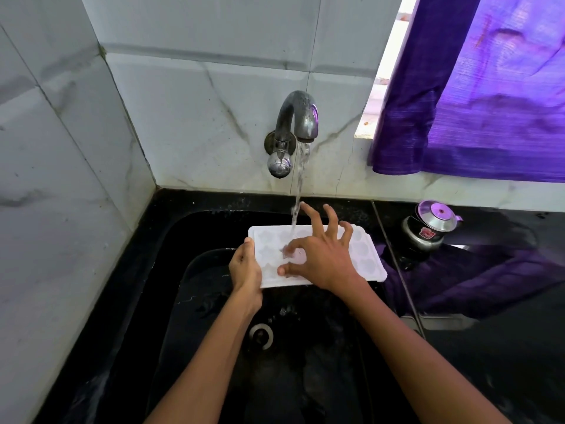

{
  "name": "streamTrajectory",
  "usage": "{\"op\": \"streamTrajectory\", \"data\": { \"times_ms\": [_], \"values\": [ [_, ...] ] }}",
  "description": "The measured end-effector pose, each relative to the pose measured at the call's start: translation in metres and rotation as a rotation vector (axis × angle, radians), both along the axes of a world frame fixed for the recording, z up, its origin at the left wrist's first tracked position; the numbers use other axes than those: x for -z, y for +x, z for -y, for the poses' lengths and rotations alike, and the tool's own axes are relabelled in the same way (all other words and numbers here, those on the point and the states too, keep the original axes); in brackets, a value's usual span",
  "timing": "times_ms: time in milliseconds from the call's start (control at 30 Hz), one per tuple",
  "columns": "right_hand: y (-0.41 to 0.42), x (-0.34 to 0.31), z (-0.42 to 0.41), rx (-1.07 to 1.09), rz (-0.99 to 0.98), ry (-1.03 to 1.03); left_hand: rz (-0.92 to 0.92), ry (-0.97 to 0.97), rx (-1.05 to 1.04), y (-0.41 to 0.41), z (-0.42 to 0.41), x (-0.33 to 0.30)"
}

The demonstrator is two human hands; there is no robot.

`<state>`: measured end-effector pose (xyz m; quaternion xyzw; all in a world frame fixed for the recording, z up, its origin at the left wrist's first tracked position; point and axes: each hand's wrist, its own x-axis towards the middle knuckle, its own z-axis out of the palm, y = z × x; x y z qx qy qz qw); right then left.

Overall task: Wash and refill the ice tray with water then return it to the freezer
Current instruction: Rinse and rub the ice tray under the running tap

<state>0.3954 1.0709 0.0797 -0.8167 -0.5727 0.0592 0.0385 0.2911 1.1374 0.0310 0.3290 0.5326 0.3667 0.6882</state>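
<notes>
Here, in the head view, a white ice tray (363,255) is held level above a black sink (171,270), right under a metal tap (295,130) fixed to the marble wall. Water (298,191) runs from the spout onto the tray's moulded cells. The left hand (246,269) grips the tray's left edge, fingers curled under and thumb on top. The right hand (321,258) lies over the tray's middle, fingers spread wide, index and thumb tips touching the cells where the stream lands. Right of the sink, on the dark bench (489,347), a small metal pot (428,228) with a lid stands on purple cloth (489,276). A purple curtain (477,96) hangs at the window above.
</notes>
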Motion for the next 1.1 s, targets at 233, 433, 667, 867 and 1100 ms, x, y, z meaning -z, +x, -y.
{"op": "streamTrajectory", "data": {
  "times_ms": [233,433,667,867,1100],
  "values": [
    [0.002,-0.003,-0.002,-0.022,0.017,-0.024,0.030,-0.007,0.006,0.003,0.003,-0.001],
    [0.001,-0.003,0.002,-0.041,0.005,-0.053,0.021,-0.001,0.007,0.001,0.002,-0.003],
    [-0.004,0.002,0.020,-0.021,-0.070,0.149,0.032,0.008,-0.045,-0.001,-0.004,-0.005],
    [-0.007,0.012,0.027,-0.080,-0.008,0.076,0.024,-0.011,-0.041,0.006,-0.008,-0.004],
    [-0.003,0.020,0.026,-0.077,0.104,0.191,0.048,-0.037,-0.027,0.011,-0.007,-0.008]
  ]
}}
